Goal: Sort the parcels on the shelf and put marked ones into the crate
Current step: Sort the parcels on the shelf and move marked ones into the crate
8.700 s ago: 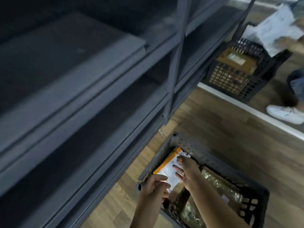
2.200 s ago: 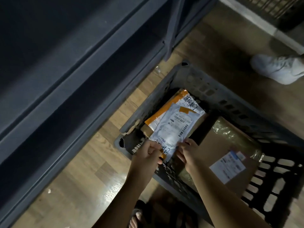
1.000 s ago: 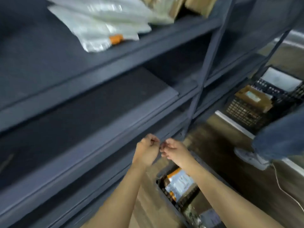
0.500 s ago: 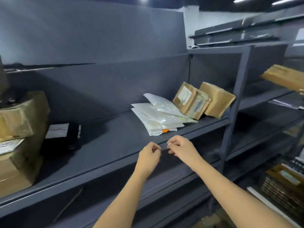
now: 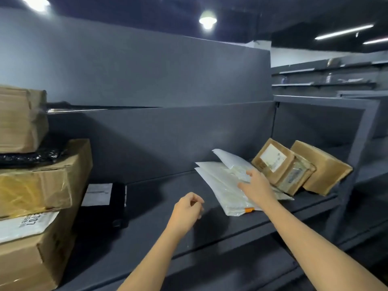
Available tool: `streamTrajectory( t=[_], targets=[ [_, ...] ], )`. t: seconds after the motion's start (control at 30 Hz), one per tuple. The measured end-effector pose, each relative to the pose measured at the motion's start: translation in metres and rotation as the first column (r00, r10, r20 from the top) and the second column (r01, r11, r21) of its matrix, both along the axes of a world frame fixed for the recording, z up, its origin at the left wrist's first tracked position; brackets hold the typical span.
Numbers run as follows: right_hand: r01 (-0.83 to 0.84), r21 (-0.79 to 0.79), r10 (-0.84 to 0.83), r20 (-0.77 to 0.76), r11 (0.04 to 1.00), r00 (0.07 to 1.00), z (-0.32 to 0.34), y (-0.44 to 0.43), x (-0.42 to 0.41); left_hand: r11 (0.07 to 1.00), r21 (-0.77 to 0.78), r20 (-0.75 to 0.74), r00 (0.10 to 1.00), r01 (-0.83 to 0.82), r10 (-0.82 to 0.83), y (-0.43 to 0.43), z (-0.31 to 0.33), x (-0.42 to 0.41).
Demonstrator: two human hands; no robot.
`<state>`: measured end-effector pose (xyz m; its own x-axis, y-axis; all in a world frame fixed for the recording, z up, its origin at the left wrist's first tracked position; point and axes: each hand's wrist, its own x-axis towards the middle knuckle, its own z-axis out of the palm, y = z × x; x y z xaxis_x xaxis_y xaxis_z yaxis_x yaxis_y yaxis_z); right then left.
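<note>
Head view, grey shelf: your right hand is resting on a stack of white poly mailers, its fingers spread flat across the top bag, gripping nothing. The mailers are lying flat toward the right of the shelf, overlapping one another, with an orange tab showing at the near edge. Just beside them on the right, a labelled cardboard parcel is leaning tilted against a second taped box, and a plain brown box is leaning at the far right; you cannot tell from here whether any of them is marked. Your left hand is hovering above the bare middle of the shelf, its fingers curled loosely inward and holding nothing. A black parcel with a white label is sitting left of centre. At the far left, large cardboard boxes are standing stacked, a black bag sandwiched near the top. The crate is lying outside this view.
</note>
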<state>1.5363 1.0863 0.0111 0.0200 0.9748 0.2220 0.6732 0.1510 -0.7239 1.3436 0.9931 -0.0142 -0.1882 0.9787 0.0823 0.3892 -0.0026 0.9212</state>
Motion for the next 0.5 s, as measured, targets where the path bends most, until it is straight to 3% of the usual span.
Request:
streamTrajectory(
  t=[0.3,0.5],
  targets=[
    [0.122,-0.058,-0.102,0.277,0.991,0.956,-0.015,0.056,-0.014,0.991,-0.016,-0.006,0.991,0.132,-0.132,0.039,-0.015,-0.050],
    [0.178,0.060,-0.187,0.380,0.982,0.906,-0.019,0.079,-0.024,0.983,-0.009,-0.046,0.982,0.184,-0.184,0.052,-0.019,-0.065]
  ],
)
